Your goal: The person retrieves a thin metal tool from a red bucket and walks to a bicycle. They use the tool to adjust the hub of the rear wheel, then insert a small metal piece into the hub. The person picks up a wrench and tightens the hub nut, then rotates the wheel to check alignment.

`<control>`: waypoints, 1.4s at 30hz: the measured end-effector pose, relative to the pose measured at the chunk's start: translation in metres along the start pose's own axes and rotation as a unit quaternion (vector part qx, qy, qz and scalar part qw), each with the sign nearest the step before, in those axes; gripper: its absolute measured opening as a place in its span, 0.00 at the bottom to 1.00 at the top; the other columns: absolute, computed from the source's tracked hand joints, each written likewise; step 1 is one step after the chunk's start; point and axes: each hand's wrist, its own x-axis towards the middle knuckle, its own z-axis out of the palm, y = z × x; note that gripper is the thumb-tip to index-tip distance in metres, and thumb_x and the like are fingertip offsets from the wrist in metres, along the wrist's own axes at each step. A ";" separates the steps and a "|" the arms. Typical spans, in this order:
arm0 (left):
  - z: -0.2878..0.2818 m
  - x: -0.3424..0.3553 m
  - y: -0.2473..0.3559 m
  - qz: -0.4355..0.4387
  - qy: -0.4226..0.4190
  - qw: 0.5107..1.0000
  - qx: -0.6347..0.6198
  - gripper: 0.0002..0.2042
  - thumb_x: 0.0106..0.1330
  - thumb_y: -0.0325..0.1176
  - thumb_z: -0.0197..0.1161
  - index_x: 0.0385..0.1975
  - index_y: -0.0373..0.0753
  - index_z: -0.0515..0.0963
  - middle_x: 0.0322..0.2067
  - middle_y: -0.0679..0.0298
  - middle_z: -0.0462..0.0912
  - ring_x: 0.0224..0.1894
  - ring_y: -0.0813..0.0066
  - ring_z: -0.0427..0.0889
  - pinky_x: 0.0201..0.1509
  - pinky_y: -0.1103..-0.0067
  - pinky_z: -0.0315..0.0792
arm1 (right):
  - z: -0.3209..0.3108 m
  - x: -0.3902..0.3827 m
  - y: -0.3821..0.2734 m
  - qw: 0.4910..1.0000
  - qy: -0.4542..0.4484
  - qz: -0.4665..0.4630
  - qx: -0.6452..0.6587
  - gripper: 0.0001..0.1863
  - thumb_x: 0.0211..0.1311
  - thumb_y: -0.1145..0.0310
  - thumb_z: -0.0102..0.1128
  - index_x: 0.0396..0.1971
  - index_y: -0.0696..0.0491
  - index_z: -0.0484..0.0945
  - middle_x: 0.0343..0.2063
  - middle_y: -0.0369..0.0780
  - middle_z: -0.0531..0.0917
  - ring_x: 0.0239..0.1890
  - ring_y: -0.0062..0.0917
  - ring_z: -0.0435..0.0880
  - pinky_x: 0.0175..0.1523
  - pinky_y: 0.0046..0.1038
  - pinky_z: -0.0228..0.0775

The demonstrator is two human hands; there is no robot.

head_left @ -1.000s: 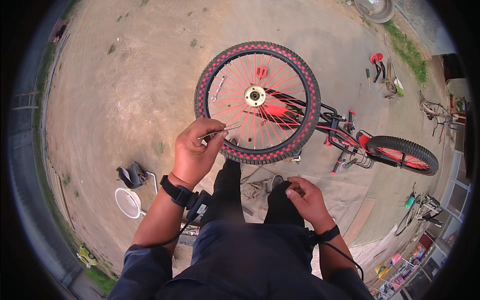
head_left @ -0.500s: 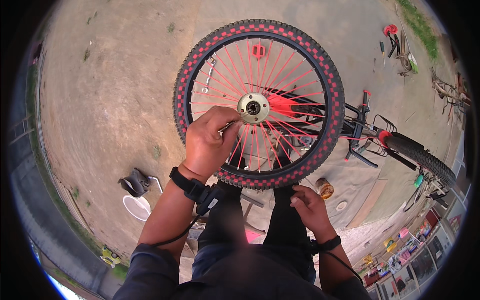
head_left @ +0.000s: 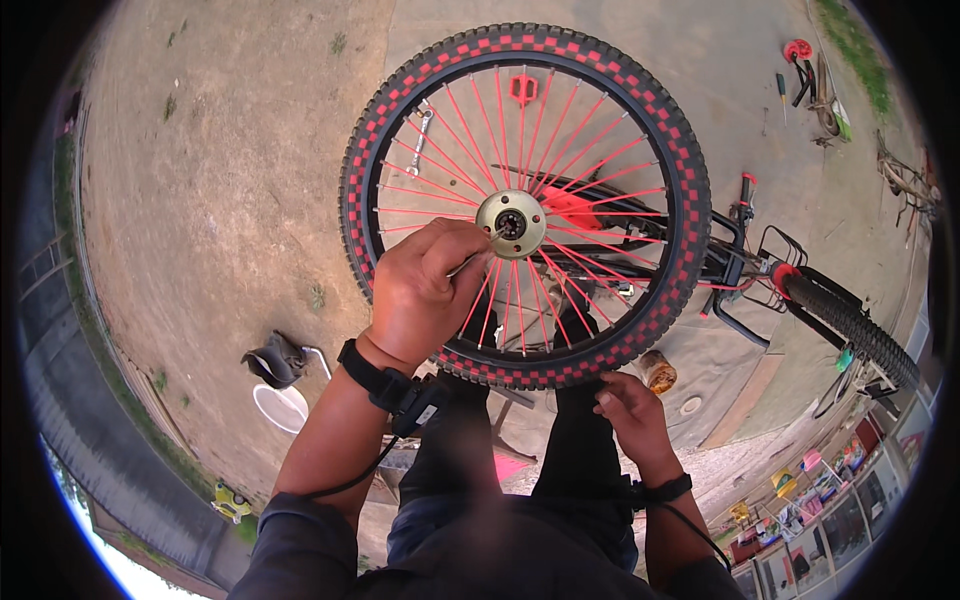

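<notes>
My left hand (head_left: 430, 285) pinches a thin metal tool (head_left: 474, 254), its tip at the centre of the pale metal hub (head_left: 515, 200) of a bicycle wheel. The wheel has red spokes and a black tire (head_left: 688, 200) with red checks. My right hand (head_left: 630, 415) is by the tire's lower edge and my right leg, fingers curled; I cannot make out whether anything is in them. The bicycle frame (head_left: 725, 262) extends rightward behind the wheel.
An open-end wrench (head_left: 420, 145) and red pedal (head_left: 522, 88) show behind the spokes. A saddle (head_left: 275, 360) and white basin (head_left: 280, 408) lie lower left, a rusty can (head_left: 658, 372) below the wheel. A screwdriver (head_left: 782, 100) and loose parts lie upper right; another bicycle (head_left: 900, 175) stands at the right edge.
My left hand has moved up and right, bringing the tool to the hub centre. The wheel appears larger in view. My right hand has shifted slightly with the view and stays low.
</notes>
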 end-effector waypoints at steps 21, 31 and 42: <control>0.015 0.020 -0.011 0.005 -0.041 0.998 0.048 0.09 0.55 0.22 0.72 0.33 0.39 0.80 0.33 0.61 0.84 0.32 0.57 0.85 0.36 0.70 0.81 | 0.008 0.002 -0.006 0.998 0.022 0.034 0.057 0.17 0.70 0.74 0.62 0.56 0.61 0.77 0.35 0.36 0.85 0.38 0.17 0.84 0.47 0.22 0.77; 0.018 0.023 -0.004 -0.002 -0.072 0.993 0.092 0.08 0.58 0.26 0.71 0.36 0.39 0.81 0.36 0.61 0.83 0.34 0.58 0.86 0.37 0.68 0.81 | 0.007 0.004 0.001 0.997 0.016 0.026 0.070 0.17 0.70 0.75 0.61 0.57 0.60 0.76 0.37 0.38 0.86 0.39 0.18 0.85 0.47 0.23 0.78; 0.024 0.025 -0.005 -0.007 -0.092 0.986 0.140 0.09 0.59 0.27 0.71 0.35 0.39 0.76 0.34 0.60 0.80 0.35 0.57 0.84 0.36 0.66 0.81 | 0.006 0.004 0.004 0.995 0.010 0.028 0.091 0.17 0.71 0.76 0.60 0.57 0.61 0.76 0.36 0.37 0.85 0.39 0.19 0.85 0.48 0.24 0.79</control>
